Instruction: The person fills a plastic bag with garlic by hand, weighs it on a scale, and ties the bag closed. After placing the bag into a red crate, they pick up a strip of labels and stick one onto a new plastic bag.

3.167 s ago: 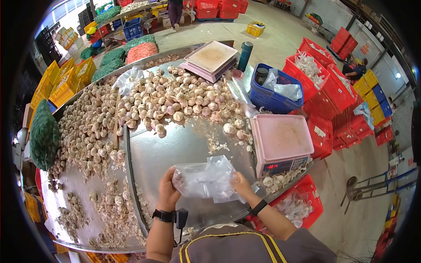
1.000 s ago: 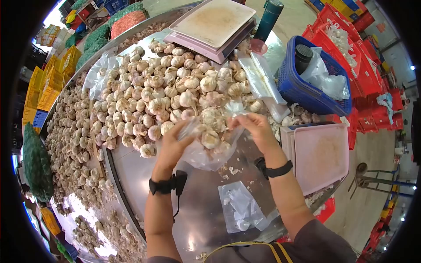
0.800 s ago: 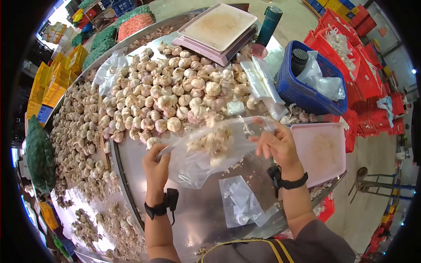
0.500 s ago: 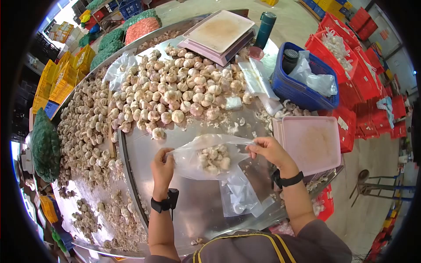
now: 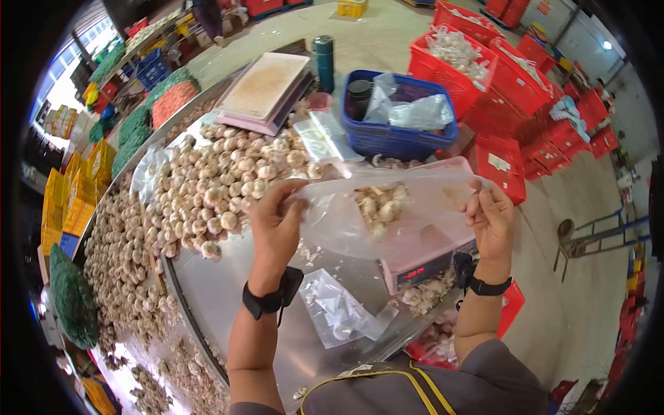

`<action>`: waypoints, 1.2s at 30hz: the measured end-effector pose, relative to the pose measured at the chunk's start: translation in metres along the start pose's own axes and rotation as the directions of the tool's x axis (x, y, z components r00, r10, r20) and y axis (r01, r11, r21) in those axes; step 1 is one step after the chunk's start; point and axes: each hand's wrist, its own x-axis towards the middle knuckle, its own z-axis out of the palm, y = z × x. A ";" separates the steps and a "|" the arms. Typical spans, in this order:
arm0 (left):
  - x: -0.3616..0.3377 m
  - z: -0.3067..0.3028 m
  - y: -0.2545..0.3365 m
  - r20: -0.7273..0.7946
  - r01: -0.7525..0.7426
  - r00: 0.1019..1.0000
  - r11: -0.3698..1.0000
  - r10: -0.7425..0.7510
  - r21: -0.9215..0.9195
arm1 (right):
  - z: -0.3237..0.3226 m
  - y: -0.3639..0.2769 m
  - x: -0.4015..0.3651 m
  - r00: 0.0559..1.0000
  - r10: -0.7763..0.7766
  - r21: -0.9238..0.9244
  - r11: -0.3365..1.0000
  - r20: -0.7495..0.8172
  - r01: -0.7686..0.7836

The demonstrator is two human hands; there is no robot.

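Note:
Between my two hands a clear plastic bag (image 5: 325,214) is stretched wide, with several garlic bulbs (image 5: 380,211) bunched inside it. My left hand (image 5: 277,225) pinches the bag's left end, thumb and fingers closed on the film. At the other end, my right hand (image 5: 491,221) grips the right corner with curled fingers. The bag overlaps a pink weighing scale (image 5: 408,273) in this view, and its lit red display shows at the front. Below the bag, loose flat plastic bags (image 5: 342,311) lie on the metal table (image 5: 228,290).
A big heap of garlic (image 5: 207,187) covers the table's far left. Behind stand a second scale (image 5: 266,86), a green bottle (image 5: 324,62), a packet of bags (image 5: 326,136) and a blue basket (image 5: 398,142). Red crates (image 5: 498,162) are stacked at right, and a stool (image 5: 566,232) stands on the floor.
Both hands have carried the bag of garlic up and rightward, from above the bare metal to over the pink scale. The view has also turned toward the right.

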 end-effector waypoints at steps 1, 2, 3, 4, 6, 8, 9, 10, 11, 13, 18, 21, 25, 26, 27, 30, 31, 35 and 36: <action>0.007 0.019 -0.007 0.031 0.010 0.999 1.000 -0.010 -0.014 | -0.010 -0.006 -0.005 0.994 -0.077 -0.060 0.996 -0.076 0.072; 0.012 0.038 -0.017 0.062 0.024 0.998 0.999 -0.022 -0.026 | -0.020 -0.007 -0.009 0.992 -0.084 -0.071 0.994 -0.098 0.078; 0.016 0.056 -0.030 0.094 0.023 0.995 0.999 -0.019 -0.032 | -0.032 -0.002 -0.012 0.984 -0.106 -0.122 0.988 -0.140 0.089; 0.018 0.071 -0.054 0.140 0.064 0.988 0.998 -0.060 -0.022 | -0.045 0.005 -0.016 0.976 -0.127 -0.172 0.980 -0.178 0.096; 0.019 0.094 -0.083 0.243 0.100 0.965 0.995 -0.103 0.023 | -0.072 0.018 -0.021 0.982 -0.093 -0.251 0.967 -0.163 0.050; 0.019 0.104 -0.103 0.309 0.116 0.944 0.993 -0.116 0.019 | -0.086 0.030 -0.028 0.975 -0.029 -0.391 0.918 -0.218 -0.061; 0.019 0.097 -0.109 0.363 0.131 0.922 0.991 -0.132 0.026 | -0.084 0.028 -0.030 0.959 0.015 -0.392 0.911 -0.283 -0.130; 0.019 0.088 -0.107 0.322 0.143 0.934 0.988 -0.152 0.051 | -0.088 0.029 -0.031 0.962 0.006 -0.409 0.904 -0.274 -0.122; 0.021 0.079 -0.102 0.338 0.267 0.903 0.963 -0.263 0.038 | -0.094 0.032 -0.029 0.966 -0.002 -0.424 0.899 -0.260 -0.112; 0.029 0.049 -0.118 0.281 0.287 0.903 0.943 -0.326 0.171 | -0.101 0.038 -0.026 0.967 -0.007 -0.385 0.918 -0.256 -0.095; 0.047 -0.048 -0.181 -0.174 0.216 0.976 0.468 -0.131 0.857 | -0.117 0.048 -0.023 0.951 0.042 -0.349 0.925 -0.306 -0.153; 0.057 -0.075 -0.205 -0.177 0.213 0.974 0.305 -0.142 0.928 | -0.130 0.055 -0.024 0.955 0.026 -0.351 0.927 -0.297 -0.134; 0.061 -0.094 -0.241 -0.099 0.125 0.990 0.319 -0.096 0.939 | -0.120 0.052 -0.024 0.921 0.016 -0.351 0.922 -0.388 -0.164; 0.059 -0.094 -0.244 -0.087 0.116 0.991 0.323 -0.103 0.939 | -0.120 0.052 -0.024 0.916 0.017 -0.354 0.919 -0.401 -0.172; 0.054 -0.095 -0.238 -0.055 0.130 0.977 0.367 -0.207 0.921 | -0.119 0.052 -0.025 0.921 0.026 -0.341 0.924 -0.390 -0.170; 0.022 -0.091 -0.235 0.056 0.036 0.970 0.365 -0.238 0.930 | -0.118 0.053 -0.026 0.920 0.066 -0.346 0.914 -0.387 -0.211; 0.013 -0.091 -0.237 0.096 -0.005 0.967 0.358 -0.237 0.934 | -0.120 0.053 -0.027 0.915 0.085 -0.361 0.901 -0.395 -0.240; -0.011 -0.091 -0.238 0.130 -0.022 0.970 0.461 -0.205 0.887 | -0.137 0.060 -0.035 0.923 0.040 -0.371 0.908 -0.383 -0.194; -0.013 -0.092 -0.233 0.093 0.057 0.955 0.483 -0.280 0.874 | -0.138 0.062 -0.035 0.923 -0.001 -0.361 0.920 -0.386 -0.151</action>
